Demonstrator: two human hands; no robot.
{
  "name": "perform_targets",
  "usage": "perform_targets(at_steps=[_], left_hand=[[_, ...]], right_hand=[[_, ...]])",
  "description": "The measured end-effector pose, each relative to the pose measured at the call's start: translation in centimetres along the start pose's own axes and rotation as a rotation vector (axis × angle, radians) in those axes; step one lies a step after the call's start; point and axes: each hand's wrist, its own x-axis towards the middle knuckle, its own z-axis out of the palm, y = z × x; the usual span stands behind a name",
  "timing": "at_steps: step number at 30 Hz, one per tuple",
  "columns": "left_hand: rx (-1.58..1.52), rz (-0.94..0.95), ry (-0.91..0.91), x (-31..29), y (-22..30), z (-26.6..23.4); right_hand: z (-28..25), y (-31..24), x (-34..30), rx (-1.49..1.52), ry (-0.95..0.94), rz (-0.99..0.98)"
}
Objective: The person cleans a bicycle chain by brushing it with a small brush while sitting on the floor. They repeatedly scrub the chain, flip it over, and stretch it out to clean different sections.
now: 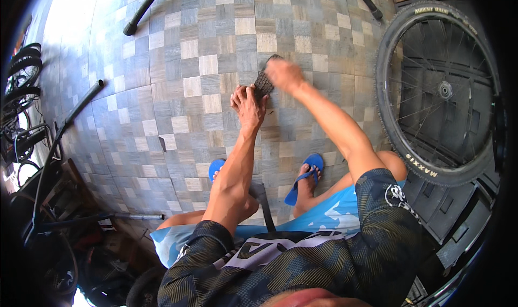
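A dark, oblong piece with a rough, mesh-like surface (264,84) is down at the tiled floor ahead of me; its exact kind I cannot make out. My left hand (249,107) grips its near end, fingers curled over the edge. At the far end, my right hand (285,75) overlaps the piece's right side. Motion smears its fingers, so whether they are closed on the piece is unclear. A small dark fragment (271,112) lies on the floor just right of the left hand.
To the right, a bicycle wheel with a black tire (386,86) rests over dark grey panels (458,226). Black stand legs (143,10) reach in from the far side. A metal-tube stand (70,113) and several tires (24,72) occupy the left. Blue flip-flops (294,192) are on my feet.
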Motion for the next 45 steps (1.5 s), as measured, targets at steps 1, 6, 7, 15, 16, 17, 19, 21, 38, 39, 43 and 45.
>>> perform_targets(at_steps=[1, 6, 7, 15, 16, 17, 19, 21, 38, 39, 43, 45], left_hand=[[0.002, -0.022, -0.02, -0.1, -0.3, -0.3], [0.004, 0.012, 0.012, 0.1, 0.5, 0.6], [0.02, -0.004, 0.01, -0.1, -0.1, 0.3], [0.08, -0.041, 0.047, -0.4, -0.3, 0.4], [0.072, -0.047, 0.05, -0.4, 0.4, 0.8], [0.084, -0.061, 0.052, -0.6, 0.5, 0.7], [0.1, -0.077, 0.078, -0.9, 1.0, 0.8], [0.136, -0.087, 0.14, -1.5, 1.7, 1.3], [0.704, 1.071, -0.736, 12.5, 4.5, -2.3], [0.655, 1.166, -0.628, 12.7, 4.1, -2.2], [0.576, 1.087, -0.561, 13.3, 3.9, -1.6], [0.507, 0.751, -0.536, 12.9, 5.3, -1.1]], right_hand=[[-1.5, 1.0, 1.7, 0.055, -0.008, 0.214], [1.0, 2.2, 1.2, -0.022, 0.107, -0.03], [2.1, 0.3, 0.0, -0.071, 0.087, -0.232], [-0.3, 2.2, 1.1, -0.03, -0.106, -0.069], [-0.1, 3.5, -0.2, -0.118, 0.306, -0.396], [-0.9, 4.0, 0.1, -0.038, 0.1, -0.17], [-3.7, 6.0, 1.3, 0.014, -0.096, 0.112], [-7.1, 9.7, 1.2, -0.034, -0.079, 0.23], [-13.4, 16.5, -10.5, -0.114, -0.001, 0.188], [-13.2, 16.5, -10.5, -0.11, 0.004, 0.179], [-13.7, 16.2, -9.6, -0.101, 0.032, 0.173], [-14.3, 15.9, -9.6, -0.098, 0.037, 0.191]])
